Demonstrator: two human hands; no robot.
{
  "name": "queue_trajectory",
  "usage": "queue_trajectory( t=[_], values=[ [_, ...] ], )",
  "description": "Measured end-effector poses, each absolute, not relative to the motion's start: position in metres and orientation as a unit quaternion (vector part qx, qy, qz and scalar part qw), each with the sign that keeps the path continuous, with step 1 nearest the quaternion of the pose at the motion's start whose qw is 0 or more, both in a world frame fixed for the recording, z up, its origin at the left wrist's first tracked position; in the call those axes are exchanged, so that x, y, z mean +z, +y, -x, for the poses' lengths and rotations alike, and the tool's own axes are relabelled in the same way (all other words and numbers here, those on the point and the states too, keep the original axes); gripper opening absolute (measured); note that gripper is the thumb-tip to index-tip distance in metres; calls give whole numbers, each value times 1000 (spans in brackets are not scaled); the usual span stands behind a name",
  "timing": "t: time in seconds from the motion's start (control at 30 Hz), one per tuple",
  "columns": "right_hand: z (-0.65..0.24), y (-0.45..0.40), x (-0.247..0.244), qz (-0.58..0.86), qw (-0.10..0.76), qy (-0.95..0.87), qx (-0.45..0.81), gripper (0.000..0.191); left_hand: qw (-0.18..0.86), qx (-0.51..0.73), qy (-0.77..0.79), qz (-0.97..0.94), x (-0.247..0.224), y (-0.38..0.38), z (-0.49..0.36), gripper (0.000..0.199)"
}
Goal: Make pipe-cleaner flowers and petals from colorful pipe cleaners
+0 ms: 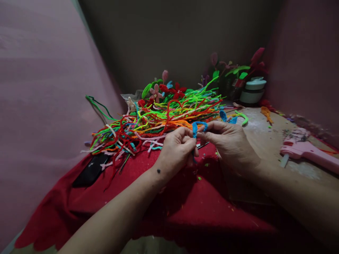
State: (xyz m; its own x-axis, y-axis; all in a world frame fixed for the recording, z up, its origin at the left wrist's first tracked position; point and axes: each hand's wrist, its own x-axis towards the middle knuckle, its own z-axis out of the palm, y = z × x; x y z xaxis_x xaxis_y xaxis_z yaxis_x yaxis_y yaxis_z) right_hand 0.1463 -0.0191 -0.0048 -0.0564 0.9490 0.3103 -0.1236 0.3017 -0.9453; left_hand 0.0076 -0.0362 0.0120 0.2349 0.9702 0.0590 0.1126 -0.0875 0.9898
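Observation:
A blue pipe cleaner (195, 127) is bent into a small loop between my two hands, above the red cloth. My left hand (178, 145) pinches its upright part, and a short blue end shows below those fingers. With thumb and forefinger, my right hand (230, 143) grips the curved end of the same pipe cleaner. The fingertips partly cover it. Just behind the hands lies a big heap of coloured pipe cleaners (169, 113). Beyond my right hand are blue looped pieces (223, 115) and a bent green piece (242, 118).
A pink glue gun (304, 150) lies on the brown board (265, 137) at right. A black phone (91, 170) rests on the red cloth (148, 169) at left. Pipe-cleaner flowers (178, 91) and a lidded pale jar (253, 91) stand at the back.

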Motion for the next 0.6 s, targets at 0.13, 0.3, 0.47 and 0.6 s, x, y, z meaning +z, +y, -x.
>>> queue_trajectory(
  t=[0.13, 0.3, 0.47, 0.6],
  values=[
    [-147, -20, -5, 371, 557, -576, 470, 10, 507, 426, 442, -605, 11, -37, -8, 6],
    [-149, -24, 0, 353, 509, -603, 503, 19, 491, 446, 447, -600, 12, -36, -8, 6],
    [-148, -26, 1, 375, 535, -587, 478, 20, 494, 452, 442, -597, 15, -36, -8, 9],
    [-148, -25, 1, 399, 526, -601, 450, 24, 500, 447, 447, -592, 15, -37, -9, 14]
  ],
)
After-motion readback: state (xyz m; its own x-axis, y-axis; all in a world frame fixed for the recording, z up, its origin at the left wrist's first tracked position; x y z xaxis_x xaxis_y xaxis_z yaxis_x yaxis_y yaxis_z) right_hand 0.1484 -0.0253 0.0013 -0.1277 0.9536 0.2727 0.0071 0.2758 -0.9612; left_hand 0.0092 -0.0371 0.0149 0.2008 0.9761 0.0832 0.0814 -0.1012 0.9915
